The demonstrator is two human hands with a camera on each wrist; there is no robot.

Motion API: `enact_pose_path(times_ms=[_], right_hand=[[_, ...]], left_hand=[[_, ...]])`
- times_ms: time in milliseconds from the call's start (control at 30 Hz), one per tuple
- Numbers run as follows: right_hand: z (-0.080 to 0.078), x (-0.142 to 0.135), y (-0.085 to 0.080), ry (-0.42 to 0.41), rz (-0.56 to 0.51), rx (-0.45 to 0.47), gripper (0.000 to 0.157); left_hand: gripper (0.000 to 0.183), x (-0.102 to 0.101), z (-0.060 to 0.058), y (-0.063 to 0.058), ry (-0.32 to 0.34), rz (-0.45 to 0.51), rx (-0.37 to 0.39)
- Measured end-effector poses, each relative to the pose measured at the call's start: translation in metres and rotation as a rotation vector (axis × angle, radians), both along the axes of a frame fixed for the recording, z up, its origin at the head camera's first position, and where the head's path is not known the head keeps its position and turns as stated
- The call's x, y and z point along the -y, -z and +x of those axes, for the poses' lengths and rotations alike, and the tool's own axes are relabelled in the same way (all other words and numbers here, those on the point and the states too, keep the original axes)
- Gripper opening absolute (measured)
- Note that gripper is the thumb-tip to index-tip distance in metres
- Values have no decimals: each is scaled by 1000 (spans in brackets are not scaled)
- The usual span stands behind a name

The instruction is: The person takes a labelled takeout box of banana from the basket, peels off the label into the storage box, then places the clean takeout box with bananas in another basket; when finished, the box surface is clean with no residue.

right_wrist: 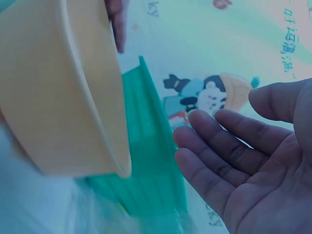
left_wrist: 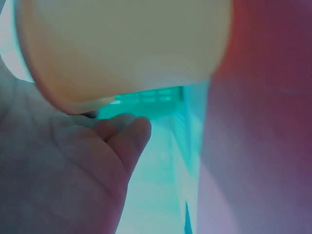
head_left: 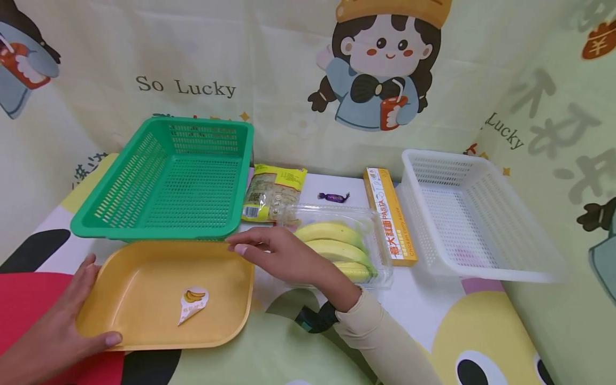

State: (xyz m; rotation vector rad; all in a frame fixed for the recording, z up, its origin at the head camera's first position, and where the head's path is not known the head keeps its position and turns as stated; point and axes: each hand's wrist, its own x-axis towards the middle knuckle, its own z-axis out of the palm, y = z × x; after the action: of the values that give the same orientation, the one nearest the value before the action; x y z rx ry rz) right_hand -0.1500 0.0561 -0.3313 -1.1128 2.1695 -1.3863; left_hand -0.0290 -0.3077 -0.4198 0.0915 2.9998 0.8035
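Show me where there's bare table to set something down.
A broad patch of tablecloth lies in front of the white basket, beside the right sleeve. A smaller one surrounds the purple candy, between the yellow bag and pasta box, behind the bananas. Crowded: the left, where the green basket, yellow tray, left hand and right hand bunch together.

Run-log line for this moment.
left hand: grips yellow tray | right hand: at tray's far right corner, contact unclear | bananas: in clear container
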Motion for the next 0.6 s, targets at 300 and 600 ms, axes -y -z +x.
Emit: enact_pose_path(times_ms=[300,600], right_hand=[[-4,-35,-13,62,-29,33,29],[-2,-64,-16,98,-75,49,31]], left_hand=[[123,-24,1,-25,-9,-3,-12],[116,-50,6,-54,31,42,-42]])
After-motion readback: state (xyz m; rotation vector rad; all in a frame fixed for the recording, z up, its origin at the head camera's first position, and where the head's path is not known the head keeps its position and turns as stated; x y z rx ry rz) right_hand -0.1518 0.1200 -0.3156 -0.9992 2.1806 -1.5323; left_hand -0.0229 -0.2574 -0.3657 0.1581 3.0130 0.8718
